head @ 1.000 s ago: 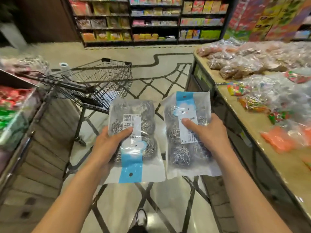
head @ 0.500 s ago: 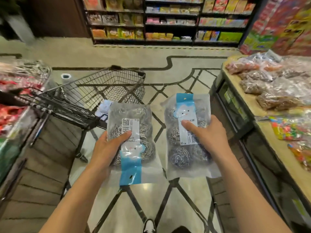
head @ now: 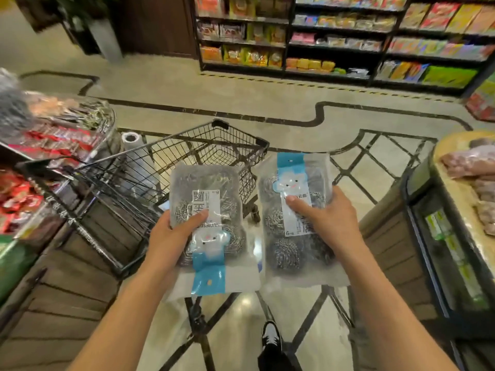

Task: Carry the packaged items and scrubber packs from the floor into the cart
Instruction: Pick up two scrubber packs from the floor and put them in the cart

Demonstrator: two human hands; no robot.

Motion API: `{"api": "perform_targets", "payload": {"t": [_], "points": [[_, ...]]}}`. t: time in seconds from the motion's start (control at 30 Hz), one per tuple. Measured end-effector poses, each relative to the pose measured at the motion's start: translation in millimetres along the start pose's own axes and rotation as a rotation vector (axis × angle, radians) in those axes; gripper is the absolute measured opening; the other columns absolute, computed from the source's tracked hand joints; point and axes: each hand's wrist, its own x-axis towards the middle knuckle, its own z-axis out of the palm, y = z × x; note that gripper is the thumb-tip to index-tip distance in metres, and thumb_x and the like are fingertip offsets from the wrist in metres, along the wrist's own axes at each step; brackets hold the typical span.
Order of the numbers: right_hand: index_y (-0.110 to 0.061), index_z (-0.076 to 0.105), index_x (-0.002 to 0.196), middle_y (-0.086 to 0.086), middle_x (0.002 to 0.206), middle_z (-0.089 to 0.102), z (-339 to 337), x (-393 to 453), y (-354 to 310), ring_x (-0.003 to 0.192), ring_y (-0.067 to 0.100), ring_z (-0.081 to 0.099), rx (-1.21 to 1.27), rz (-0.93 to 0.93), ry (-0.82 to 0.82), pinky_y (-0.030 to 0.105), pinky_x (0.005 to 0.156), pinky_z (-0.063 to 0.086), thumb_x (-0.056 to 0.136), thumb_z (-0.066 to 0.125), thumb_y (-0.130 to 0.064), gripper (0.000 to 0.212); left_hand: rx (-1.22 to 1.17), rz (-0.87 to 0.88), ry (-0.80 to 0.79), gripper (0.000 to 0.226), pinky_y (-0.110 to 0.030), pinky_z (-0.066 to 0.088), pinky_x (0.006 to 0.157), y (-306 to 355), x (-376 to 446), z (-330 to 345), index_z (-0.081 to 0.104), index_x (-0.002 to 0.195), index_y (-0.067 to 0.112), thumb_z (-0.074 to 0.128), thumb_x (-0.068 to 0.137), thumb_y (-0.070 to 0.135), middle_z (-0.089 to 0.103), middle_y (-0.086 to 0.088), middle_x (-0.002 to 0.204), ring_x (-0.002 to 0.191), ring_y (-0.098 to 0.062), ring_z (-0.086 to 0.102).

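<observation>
Two clear packs of steel-wool scrubbers with blue-and-white labels are held flat in front of me. My left hand (head: 174, 231) grips the left scrubber pack (head: 211, 210), thumb on its label. My right hand (head: 326, 220) grips the right scrubber pack (head: 292, 236) the same way. Just beyond and left of the packs stands the black wire cart (head: 187, 151); the left pack overlaps its near right corner. Something white and blue lies low in the cart, mostly hidden.
A display stand with red packets (head: 32, 156) and a wooden base is at my left, beside a white roll (head: 132, 140). At my right is a counter (head: 455, 210) with bagged goods. Stocked shelves (head: 334, 41) line the far side. My shoe (head: 272, 336) shows below.
My view has swung left and closed in on the cart, which now sits right behind the packs. Both hands keep the same hold on their packs.
</observation>
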Motion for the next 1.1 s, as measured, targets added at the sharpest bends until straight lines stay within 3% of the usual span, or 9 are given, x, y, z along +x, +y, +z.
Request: {"api": "perform_targets", "payload": {"t": [0.2,0.4,0.47,0.6,0.7,0.77,0.83,0.97,1.1], "points": [[-0.021,0.063,0.118,-0.004,0.105,0.074,26.9,105.1,-20.2,0.091,0.013,0.071,-0.018,-0.030,-0.149,0.028,0.070,0.055,0.071,0.090,-0.057,0.065,-0.101,0.012,0.157,0.036,-0.050,0.062,0.088,14.9,59.8,22.6,0.072,0.120,0.019,0.084,0.086,0.019,0.082,-0.006,0.105,0.099,-0.031,0.079],[-0.019,0.062,0.120,-0.012,0.101,0.068,80.7,178.3,-48.3,0.085,0.004,0.065,-0.041,-0.099,-0.296,0.016,0.062,0.045,0.075,0.089,-0.053,0.062,-0.109,0.016,0.319,0.038,-0.057,0.059,0.096,19.8,111.7,10.4,0.072,0.121,0.020,0.085,0.085,0.024,0.081,-0.007,0.111,0.105,-0.032,0.077],[-0.024,0.063,0.115,-0.018,0.098,0.066,105.1,199.7,-56.7,0.083,-0.002,0.062,-0.055,-0.115,-0.354,0.016,0.064,0.046,0.076,0.090,-0.050,0.054,-0.097,0.003,0.375,0.038,-0.054,0.061,0.093,21.7,129.1,0.9,0.072,0.121,0.020,0.085,0.086,0.027,0.081,-0.006,0.110,0.101,-0.030,0.078],[-0.026,0.065,0.122,-0.005,0.112,0.075,158.9,240.8,-70.8,0.100,0.016,0.071,-0.113,-0.155,-0.418,0.038,0.087,0.059,0.071,0.089,-0.059,0.065,-0.085,-0.015,0.470,0.040,-0.043,0.060,0.087,23.7,172.4,-16.8,0.070,0.124,0.021,0.083,0.088,0.030,0.080,-0.002,0.109,0.100,-0.025,0.076],[-0.025,0.066,0.117,-0.005,0.108,0.075,196.5,268.0,-79.3,0.099,0.018,0.071,-0.149,-0.145,-0.442,0.036,0.086,0.058,0.071,0.089,-0.059,0.061,-0.099,-0.051,0.488,0.043,-0.037,0.056,0.081,17.9,214.8,-28.5,0.068,0.125,0.023,0.084,0.086,0.036,0.078,0.001,0.111,0.103,-0.022,0.073],[-0.024,0.065,0.116,-0.005,0.108,0.074,219.9,283.9,-84.2,0.097,0.016,0.072,-0.162,-0.123,-0.479,0.031,0.077,0.056,0.074,0.089,-0.054,0.058,-0.103,-0.095,0.500,0.062,-0.046,0.057,0.094,12.9,240.1,-34.8,0.065,0.131,0.027,0.087,0.078,0.050,0.076,0.002,0.119,0.112,-0.024,0.071],[-0.022,0.063,0.120,-0.007,0.107,0.073,242.4,297.9,-89.4,0.094,0.013,0.072,-0.190,-0.125,-0.517,0.024,0.068,0.054,0.076,0.088,-0.052,0.059,-0.097,-0.132,0.534,0.099,-0.055,0.051,0.107,7.3,261.8,-39.2,0.057,0.144,0.029,0.088,0.060,0.072,0.068,0.001,0.137,0.126,-0.026,0.064],[-0.019,0.061,0.118,-0.008,0.101,0.070,286.0,324.0,-94.0,0.088,0.012,0.069,-0.257,-0.144,-0.548,0.022,0.063,0.050,0.078,0.088,-0.049,0.057,-0.069,-0.160,0.562,0.139,-0.058,0.046,0.112,-3.4,300.6,-47.9,0.048,0.152,0.029,0.079,0.033,0.094,0.058,0.000,0.150,0.135,-0.028,0.056],[-0.024,0.061,0.111,-0.011,0.093,0.070,325.0,348.9,-85.2,0.084,0.012,0.070,-0.347,-0.160,-0.601,0.037,0.080,0.060,0.074,0.089,-0.054,0.055,-0.137,-0.202,0.601,0.108,-0.053,0.036,0.121,-13.2,329.0,-45.1,0.031,0.164,0.022,0.082,0.078,0.062,0.035,-0.004,0.168,0.152,-0.030,0.037]]}}
